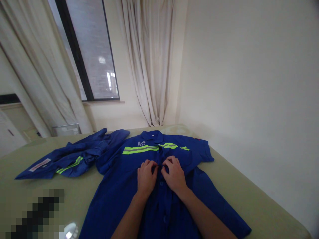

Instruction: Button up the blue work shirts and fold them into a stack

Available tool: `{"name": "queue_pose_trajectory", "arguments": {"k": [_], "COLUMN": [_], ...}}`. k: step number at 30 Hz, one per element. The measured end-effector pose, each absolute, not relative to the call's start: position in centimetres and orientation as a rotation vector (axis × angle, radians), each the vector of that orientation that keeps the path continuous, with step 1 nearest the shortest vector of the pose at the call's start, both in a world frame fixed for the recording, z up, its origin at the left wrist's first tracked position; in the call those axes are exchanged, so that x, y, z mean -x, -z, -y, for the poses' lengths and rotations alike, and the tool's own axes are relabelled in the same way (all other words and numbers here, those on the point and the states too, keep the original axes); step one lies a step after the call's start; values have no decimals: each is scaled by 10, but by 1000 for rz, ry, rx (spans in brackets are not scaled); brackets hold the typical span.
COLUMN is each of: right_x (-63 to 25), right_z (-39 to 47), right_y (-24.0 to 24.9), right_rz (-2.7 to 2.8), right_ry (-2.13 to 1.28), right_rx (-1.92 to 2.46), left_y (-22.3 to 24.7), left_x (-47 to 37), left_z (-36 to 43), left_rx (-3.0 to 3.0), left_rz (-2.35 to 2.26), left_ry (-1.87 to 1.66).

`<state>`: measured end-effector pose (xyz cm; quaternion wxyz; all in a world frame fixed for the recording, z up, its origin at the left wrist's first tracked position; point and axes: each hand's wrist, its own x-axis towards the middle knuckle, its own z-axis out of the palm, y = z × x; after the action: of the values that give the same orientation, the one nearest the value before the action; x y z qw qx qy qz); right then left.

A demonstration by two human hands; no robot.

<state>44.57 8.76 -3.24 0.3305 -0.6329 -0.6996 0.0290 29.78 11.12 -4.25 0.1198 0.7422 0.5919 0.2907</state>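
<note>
A blue work jacket (117, 189) with yellow-green reflective stripes lies spread out, collar away from me. My left hand (147, 176) is closed in a pinch at the left edge of its front opening. Opposite it, my right hand (173, 172) pinches the other front edge with curled fingers. Between the two hands the front parts in a small gap below the stripe. Buttons (161, 183) show on the front nearer to me. What exactly lies under the fingertips is hidden.
A second blue garment (84, 154) lies crumpled to the left on the pale green bed or table surface (234, 181). A shiny round object (71, 230) and a pixelated dark patch are at lower left. Behind stand curtains (152, 59), a window (94, 49) and a right-hand wall (249, 83).
</note>
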Motion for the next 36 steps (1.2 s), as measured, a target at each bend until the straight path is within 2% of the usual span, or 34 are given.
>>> {"name": "queue_pose_trajectory", "arguments": {"k": [4, 15, 23, 31, 36], "right_x": [-447, -449, -461, -464, -463], "right_z": [-89, -97, -114, -120, -120], "right_y": [30, 40, 52, 56, 55], "right_rz": [1788, 1723, 1523, 1409, 1495], "right_ry": [-53, -330, -834, -1055, -823], "right_rx": [1538, 1401, 1206, 1193, 1246], "left_y": [43, 44, 53, 57, 60], "left_x": [-297, -300, -298, -298, -299], "left_z": [-110, -108, -116, -116, -117], "left_rx": [-2271, -2358, -2140, -2165, -2174], "left_rz": [-1628, -1408, -1353, -1362, -1343], "left_ry": [-987, -1076, -1142, -1134, -1149]}}
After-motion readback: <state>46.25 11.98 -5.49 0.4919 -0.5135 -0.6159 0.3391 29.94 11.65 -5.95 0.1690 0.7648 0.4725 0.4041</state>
